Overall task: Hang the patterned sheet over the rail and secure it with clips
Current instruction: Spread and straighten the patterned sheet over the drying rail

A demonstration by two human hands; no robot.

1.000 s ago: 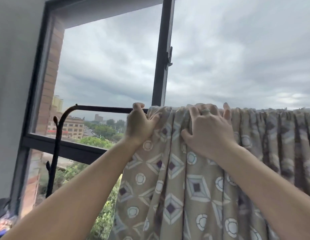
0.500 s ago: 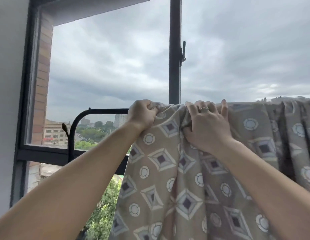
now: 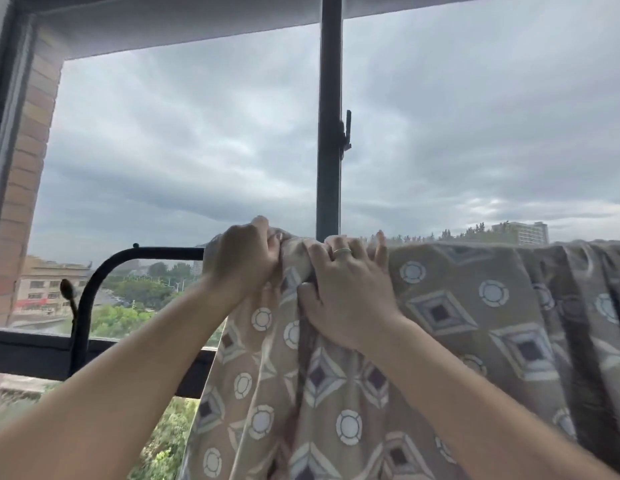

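A tan patterned sheet with diamonds and circles hangs over a black rail in front of the window. Only the rail's bare left end and its downward curve show; the rest lies under the cloth. My left hand is closed on the sheet's bunched left edge at the top of the rail. Right beside it, my right hand, wearing a ring, grips a fold of the cloth with fingers over the top. No clip is visible.
A dark window post with a latch rises behind the hands. The window's lower frame bar runs at the left, a brick wall beside it. A small hook sticks out by the rail's curved end.
The view has tilted up, so rail and hands sit lower in frame. The sheet has spread flatter to the right. Both hands have drawn closer together, bunching the left edge.
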